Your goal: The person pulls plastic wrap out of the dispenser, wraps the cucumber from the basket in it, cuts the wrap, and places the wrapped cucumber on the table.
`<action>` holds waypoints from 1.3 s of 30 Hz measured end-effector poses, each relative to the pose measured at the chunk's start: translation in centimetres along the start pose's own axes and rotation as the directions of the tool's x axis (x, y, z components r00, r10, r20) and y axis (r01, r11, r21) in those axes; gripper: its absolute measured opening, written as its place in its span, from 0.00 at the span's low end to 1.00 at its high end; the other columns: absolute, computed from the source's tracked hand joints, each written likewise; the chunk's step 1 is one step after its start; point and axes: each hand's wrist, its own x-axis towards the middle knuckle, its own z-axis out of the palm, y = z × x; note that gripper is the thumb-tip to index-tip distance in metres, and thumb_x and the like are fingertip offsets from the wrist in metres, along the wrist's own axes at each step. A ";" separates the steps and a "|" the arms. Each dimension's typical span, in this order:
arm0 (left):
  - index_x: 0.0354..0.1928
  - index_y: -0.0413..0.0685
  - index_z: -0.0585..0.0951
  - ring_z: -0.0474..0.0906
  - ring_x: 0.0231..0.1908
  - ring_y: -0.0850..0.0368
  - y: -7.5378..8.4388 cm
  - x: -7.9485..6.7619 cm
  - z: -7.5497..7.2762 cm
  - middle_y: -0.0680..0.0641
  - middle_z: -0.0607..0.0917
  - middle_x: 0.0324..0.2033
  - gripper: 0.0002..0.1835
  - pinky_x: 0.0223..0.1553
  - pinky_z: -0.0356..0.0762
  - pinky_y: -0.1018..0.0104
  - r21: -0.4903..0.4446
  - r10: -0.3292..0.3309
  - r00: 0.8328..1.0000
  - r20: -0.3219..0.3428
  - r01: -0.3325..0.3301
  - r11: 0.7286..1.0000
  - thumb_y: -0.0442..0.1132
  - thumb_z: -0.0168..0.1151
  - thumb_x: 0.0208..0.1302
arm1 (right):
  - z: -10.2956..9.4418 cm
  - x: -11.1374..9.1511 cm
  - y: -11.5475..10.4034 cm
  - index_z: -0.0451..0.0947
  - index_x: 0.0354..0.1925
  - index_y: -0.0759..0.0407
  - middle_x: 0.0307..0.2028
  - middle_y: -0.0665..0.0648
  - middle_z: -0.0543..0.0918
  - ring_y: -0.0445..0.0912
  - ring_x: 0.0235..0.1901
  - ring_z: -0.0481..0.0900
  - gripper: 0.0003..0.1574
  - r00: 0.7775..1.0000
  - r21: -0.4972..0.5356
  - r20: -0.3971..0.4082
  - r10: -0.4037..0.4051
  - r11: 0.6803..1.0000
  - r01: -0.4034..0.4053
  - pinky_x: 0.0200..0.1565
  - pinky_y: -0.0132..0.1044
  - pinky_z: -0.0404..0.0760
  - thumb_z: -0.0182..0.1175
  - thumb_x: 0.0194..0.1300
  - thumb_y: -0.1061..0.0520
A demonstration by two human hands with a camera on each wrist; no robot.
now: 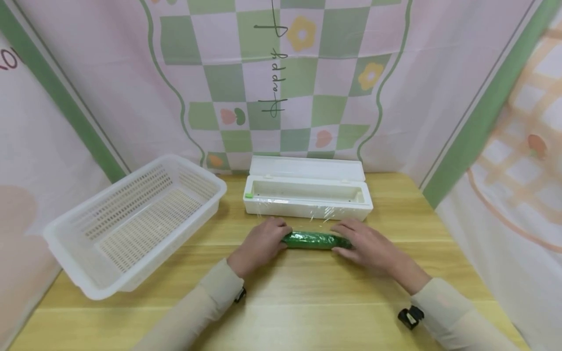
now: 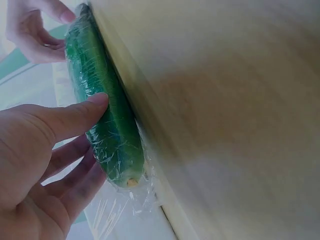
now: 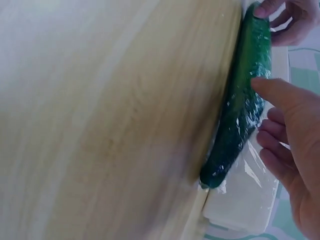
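A green cucumber (image 1: 316, 240) wrapped in clear cling film (image 2: 142, 200) lies crosswise on the table. My left hand (image 1: 263, 241) holds its left end, the thumb on the near side and the fingers behind. At the other end my right hand (image 1: 369, 243) holds it likewise, with the thumb (image 3: 265, 87) pressed to the film. Loose film sticks out past the pale cut end in the left wrist view. Just behind the cucumber stands a long white cling film box (image 1: 281, 207) with its lid raised; film stretches from its front edge toward the cucumber.
A white plastic basket (image 1: 149, 278) with a slotted bottom stands at the left of the wooden table (image 1: 303, 312). A small green piece (image 1: 249, 195) sits at the box's left end. Patterned cloth (image 1: 303, 78) hangs behind the table and at both sides.
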 end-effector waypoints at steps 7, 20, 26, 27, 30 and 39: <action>0.53 0.45 0.88 0.84 0.46 0.52 -0.1 0.4 0.0 0.46 0.88 0.48 0.15 0.50 0.87 0.63 0.012 0.015 1.000 0.008 -0.015 1.000 0.39 0.75 0.66 | 0.8 0.5 -0.1 0.83 0.55 0.62 0.50 0.57 0.85 0.51 0.50 0.84 0.31 0.997 -0.032 -0.046 -0.067 0.997 0.066 0.52 0.49 0.89 0.81 0.57 0.51; 0.54 0.44 0.86 0.82 0.52 0.51 -0.7 0.4 0.3 0.44 0.86 0.51 0.18 0.56 0.86 0.59 0.012 0.041 0.998 -0.040 -0.040 0.999 0.38 0.77 0.64 | 1.2 0.9 0.3 0.83 0.56 0.64 0.52 0.59 0.85 0.54 0.53 0.84 0.26 0.999 0.014 -0.011 -0.036 0.999 0.036 0.55 0.51 0.87 0.77 0.62 0.57; 0.56 0.44 0.85 0.83 0.52 0.50 -1.1 0.5 0.6 0.44 0.86 0.52 0.20 0.56 0.86 0.58 0.003 0.035 0.998 -0.056 -0.035 0.999 0.38 0.77 0.63 | 1.0 1.2 0.4 0.81 0.61 0.62 0.56 0.60 0.84 0.55 0.57 0.82 0.26 0.999 0.067 0.048 0.024 0.997 -0.027 0.59 0.54 0.86 0.73 0.67 0.57; 0.56 0.45 0.85 0.83 0.53 0.49 -1.1 0.6 0.6 0.44 0.87 0.53 0.20 0.58 0.86 0.57 -0.004 0.028 0.998 -0.049 -0.028 1.000 0.38 0.77 0.63 | 1.0 1.3 0.4 0.81 0.61 0.62 0.57 0.60 0.84 0.54 0.57 0.82 0.26 0.998 0.072 0.054 0.027 0.997 -0.031 0.60 0.53 0.86 0.72 0.68 0.57; 0.60 0.44 0.84 0.82 0.57 0.47 -1.2 0.8 0.6 0.43 0.86 0.57 0.22 0.62 0.84 0.55 -0.035 -0.006 1.000 -0.006 0.005 0.999 0.38 0.76 0.65 | 0.9 1.4 0.5 0.80 0.62 0.63 0.57 0.60 0.83 0.54 0.57 0.82 0.26 0.998 0.076 0.059 0.022 0.997 -0.026 0.59 0.52 0.86 0.70 0.69 0.59; 0.64 0.42 0.83 0.81 0.61 0.46 -1.2 1.5 0.6 0.42 0.85 0.60 0.22 0.67 0.81 0.54 -0.032 -0.049 0.998 0.050 0.050 0.998 0.37 0.72 0.69 | 0.7 1.9 0.4 0.80 0.61 0.66 0.57 0.63 0.83 0.56 0.57 0.81 0.34 1.000 -0.010 0.011 0.002 1.000 -0.001 0.59 0.53 0.87 0.77 0.63 0.52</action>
